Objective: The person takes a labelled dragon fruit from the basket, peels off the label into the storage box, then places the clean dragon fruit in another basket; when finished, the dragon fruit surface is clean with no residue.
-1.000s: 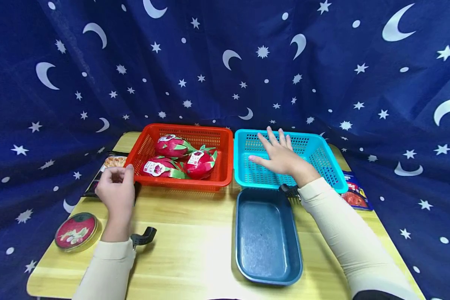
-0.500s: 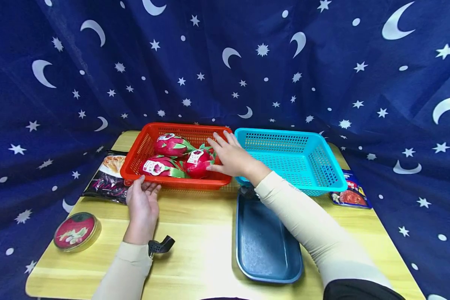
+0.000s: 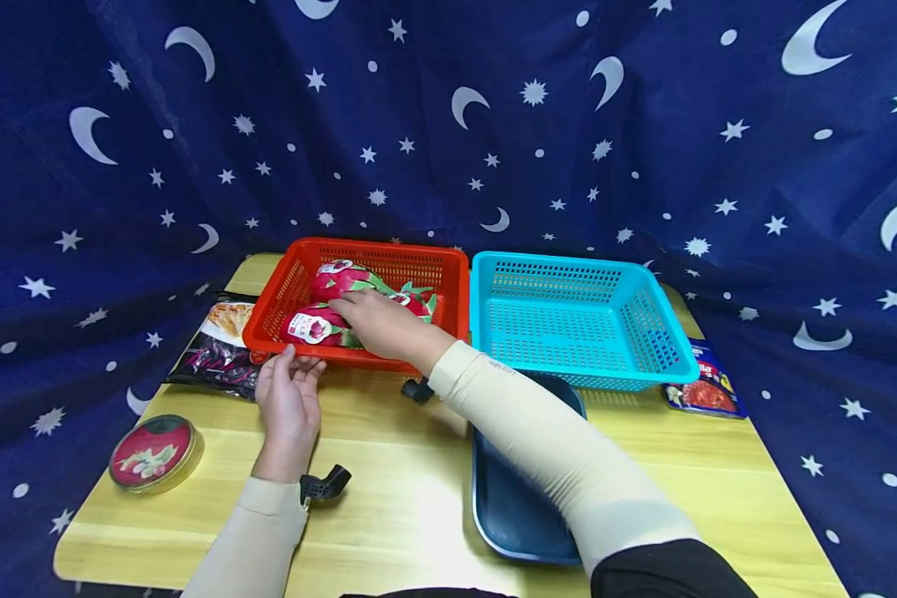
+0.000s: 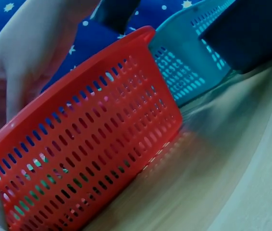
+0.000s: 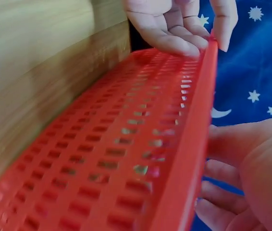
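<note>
In the head view, the red basket [image 3: 452, 291] holds three dragon fruits: one at the front left [image 3: 310, 328], one at the back [image 3: 341, 281] and one at the right [image 3: 422, 307], partly covered by my hand. At the basket's front left rim, my left hand [image 3: 290, 403] pinches the edge, thumb over it and fingers against the outer wall, as the right wrist view also shows. My right hand [image 3: 384, 325] reaches over the front rim, fingers loosely extended down among the fruits. Its fingertips are hidden in the head view.
A turquoise basket [image 3: 643, 278] stands right beside the red one. The dark blue tray [image 3: 523, 515] lies in front, partly under my right forearm. At left are a black food packet [image 3: 220, 357] and a round tin [image 3: 153, 453]; a blue packet [image 3: 710, 390] lies at right.
My right hand has moved left from over the turquoise basket to the dragon fruits in the red one. My left hand has turned palm up and come to the red basket's rim.
</note>
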{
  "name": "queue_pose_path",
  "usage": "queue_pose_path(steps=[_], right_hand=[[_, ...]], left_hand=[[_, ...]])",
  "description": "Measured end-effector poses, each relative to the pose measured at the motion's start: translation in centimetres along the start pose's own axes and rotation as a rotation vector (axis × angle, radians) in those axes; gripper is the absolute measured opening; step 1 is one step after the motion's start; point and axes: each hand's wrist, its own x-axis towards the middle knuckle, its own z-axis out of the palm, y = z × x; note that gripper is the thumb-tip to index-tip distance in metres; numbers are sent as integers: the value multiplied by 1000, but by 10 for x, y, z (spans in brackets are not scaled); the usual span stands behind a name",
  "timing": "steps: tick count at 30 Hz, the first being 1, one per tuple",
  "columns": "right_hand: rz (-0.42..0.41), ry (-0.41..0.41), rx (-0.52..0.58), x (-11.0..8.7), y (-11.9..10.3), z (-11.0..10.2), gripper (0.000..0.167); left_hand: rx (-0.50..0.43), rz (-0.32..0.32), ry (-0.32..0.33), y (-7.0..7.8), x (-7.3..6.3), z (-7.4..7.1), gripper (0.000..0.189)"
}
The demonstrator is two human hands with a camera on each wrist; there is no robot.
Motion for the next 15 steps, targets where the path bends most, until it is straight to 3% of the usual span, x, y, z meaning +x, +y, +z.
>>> queue_pose_path(steps=[4, 10, 15], right_hand=[[24, -19, 59, 17, -4, 5, 58], [123, -96, 6, 35, -5, 15, 63], [171, -155, 46, 46, -4, 25, 66]], left_hand=[[-2, 15, -21, 0, 2, -2, 12], [22, 17, -24, -2, 5, -2, 13], [47, 16, -31, -2, 5, -3, 14]])
